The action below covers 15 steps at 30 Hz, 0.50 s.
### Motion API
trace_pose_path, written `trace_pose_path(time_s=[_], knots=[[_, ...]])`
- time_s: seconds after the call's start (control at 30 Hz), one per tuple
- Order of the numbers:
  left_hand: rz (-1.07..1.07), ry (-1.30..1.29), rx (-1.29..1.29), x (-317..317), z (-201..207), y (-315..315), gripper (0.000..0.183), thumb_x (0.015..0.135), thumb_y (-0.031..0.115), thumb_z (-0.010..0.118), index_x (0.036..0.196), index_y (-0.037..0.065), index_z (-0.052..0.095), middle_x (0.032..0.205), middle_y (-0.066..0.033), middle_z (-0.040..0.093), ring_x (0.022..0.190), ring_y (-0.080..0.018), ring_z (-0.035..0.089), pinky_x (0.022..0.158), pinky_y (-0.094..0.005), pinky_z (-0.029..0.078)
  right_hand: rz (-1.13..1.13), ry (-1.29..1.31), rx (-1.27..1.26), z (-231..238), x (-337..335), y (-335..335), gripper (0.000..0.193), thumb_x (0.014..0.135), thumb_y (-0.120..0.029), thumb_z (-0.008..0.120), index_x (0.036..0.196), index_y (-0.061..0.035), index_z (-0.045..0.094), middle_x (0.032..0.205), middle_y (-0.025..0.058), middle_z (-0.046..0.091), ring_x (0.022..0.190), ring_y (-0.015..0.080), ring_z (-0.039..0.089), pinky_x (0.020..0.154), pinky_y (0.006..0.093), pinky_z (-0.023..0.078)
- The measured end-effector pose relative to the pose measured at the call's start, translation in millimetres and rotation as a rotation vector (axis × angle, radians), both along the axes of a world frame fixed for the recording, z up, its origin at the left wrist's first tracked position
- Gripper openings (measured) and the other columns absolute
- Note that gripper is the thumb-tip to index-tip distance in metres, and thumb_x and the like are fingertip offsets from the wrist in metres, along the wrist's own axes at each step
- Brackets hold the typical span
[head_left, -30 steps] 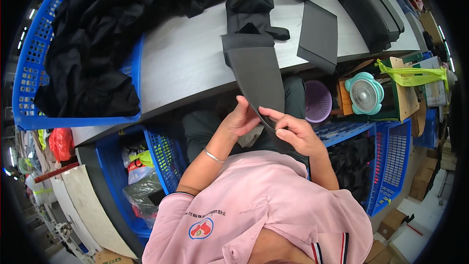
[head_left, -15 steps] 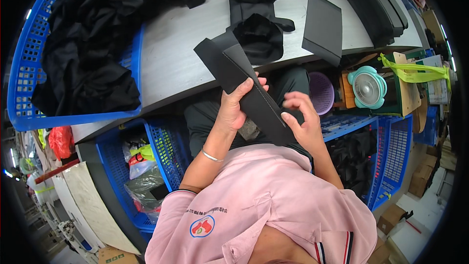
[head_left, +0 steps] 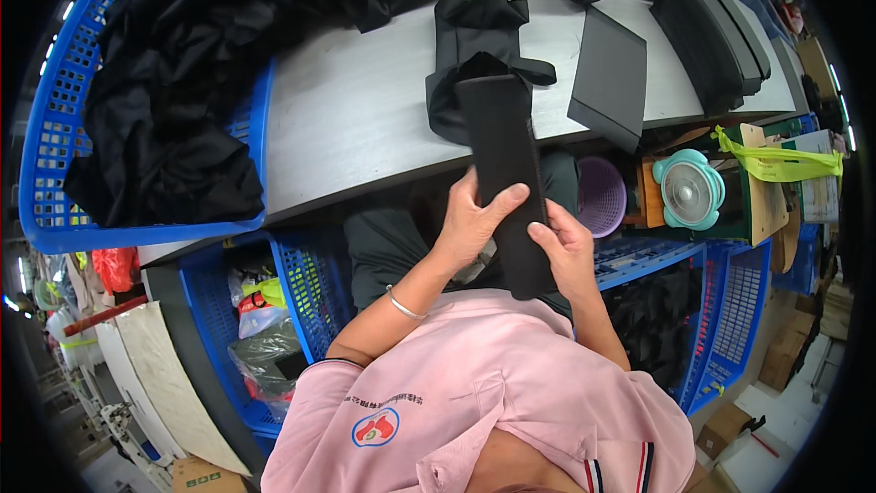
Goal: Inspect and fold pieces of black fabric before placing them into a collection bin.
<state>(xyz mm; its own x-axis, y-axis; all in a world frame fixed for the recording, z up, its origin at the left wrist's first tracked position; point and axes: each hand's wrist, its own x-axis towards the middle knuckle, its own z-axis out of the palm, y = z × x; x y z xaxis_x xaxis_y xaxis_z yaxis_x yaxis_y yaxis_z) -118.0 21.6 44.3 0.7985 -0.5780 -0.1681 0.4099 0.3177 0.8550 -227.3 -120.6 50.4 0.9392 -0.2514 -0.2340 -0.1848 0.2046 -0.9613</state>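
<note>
A long, flat black panel (head_left: pixel 502 151) with a stitched side edge is gripped between both hands over my lap. My left hand (head_left: pixel 473 224) is closed on its left side, thumb across the top face. My right hand (head_left: pixel 568 246) pinches the right edge, thumb near the border and fingers partly hidden beneath. The far end of the panel overlaps a black fabric pouch (head_left: pixel 479 32) with a side loop, which lies on the grey-white table (head_left: pixel 356 100). Right of the pouch rests a stiff dark grey sheet (head_left: pixel 610 78).
A blue basket (head_left: pixel 137 233) heaped with black fabric (head_left: pixel 173 110) stands at the left. Stacked black panels (head_left: pixel 712 46) lie at the table's right end. Below are a purple bin (head_left: pixel 602 196), a teal fan (head_left: pixel 689 189) and blue crates (head_left: pixel 730 319).
The panel has turned from a left-leaning slant to nearly upright, its flaps now lying together. My right hand, apart from it before, has come in and taken its right edge.
</note>
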Motion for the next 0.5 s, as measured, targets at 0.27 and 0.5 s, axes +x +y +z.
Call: trace_pose_path(time_s=[0.27,0.5], knots=[[0.617,-0.853,0.860,77.4,-43.0,19.0,0.022,0.089,0.001,0.062,0.107,0.007,0.074,0.145,-0.0175,0.047,0.122,-0.0346,0.047,0.103,-0.0407,0.041,0.125,0.028,-0.022,-4.9,11.7,-24.7,0.042,0.099,-0.011,0.060,0.138,0.0041,0.053,0.117,0.0057,0.066,0.098,0.0085,0.061,0.087,0.0220,0.050],[0.450,-0.966,0.737,93.9,-18.7,4.8,0.035,0.077,-0.014,0.054,0.107,-0.007,0.069,0.138,-0.0157,0.056,0.106,-0.0339,0.056,0.094,-0.0385,0.047,-0.038,0.048,-0.293,-21.0,32.9,-15.4,0.041,0.096,-0.012,0.063,0.133,0.0049,0.056,0.097,0.0060,0.073,0.083,0.0063,0.062,0.074,0.0237,0.051]])
